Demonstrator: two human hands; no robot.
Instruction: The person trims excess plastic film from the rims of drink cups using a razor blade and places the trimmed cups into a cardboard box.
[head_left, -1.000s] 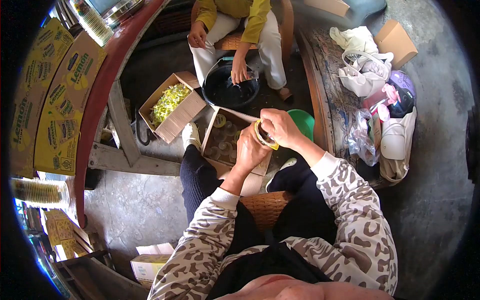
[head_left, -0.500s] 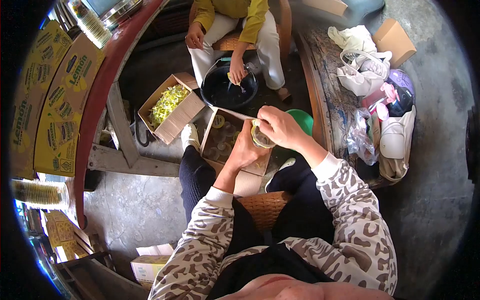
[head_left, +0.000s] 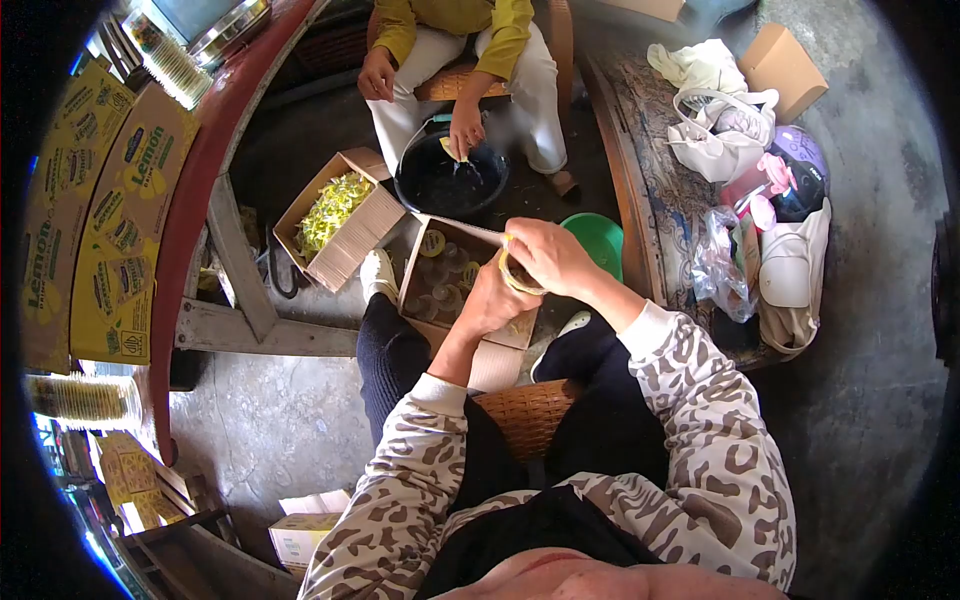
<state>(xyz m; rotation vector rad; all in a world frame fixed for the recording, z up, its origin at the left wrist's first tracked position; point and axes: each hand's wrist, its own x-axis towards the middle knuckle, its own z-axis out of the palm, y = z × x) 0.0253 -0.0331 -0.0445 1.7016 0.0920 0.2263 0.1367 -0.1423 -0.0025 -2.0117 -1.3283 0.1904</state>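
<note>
My left hand [head_left: 487, 302] is wrapped round a clear plastic cup [head_left: 517, 277] with a yellowish rim, held tilted above an open cardboard box. The fingers of my right hand [head_left: 550, 256] are closed at the cup's upper edge, where a bit of yellow shows; they hide exactly what they pinch. Below my hands, the cardboard box [head_left: 418, 296] holds several clear plastic cups [head_left: 437, 270], one with a yellow printed top.
Opposite sits a person whose hand [head_left: 466, 130] holds something yellowish over a black bucket [head_left: 410, 180]. Yellow-green strips [head_left: 333, 213] fill a box at the left. A green basin [head_left: 600, 240] stands right of my hands. Stacked cups [head_left: 95, 398] and lemon-drink cartons [head_left: 125, 220] line the left.
My right hand has shifted slightly down and left over the cup, its fingers still at the edge. The other person's hand has moved left and up over the bucket.
</note>
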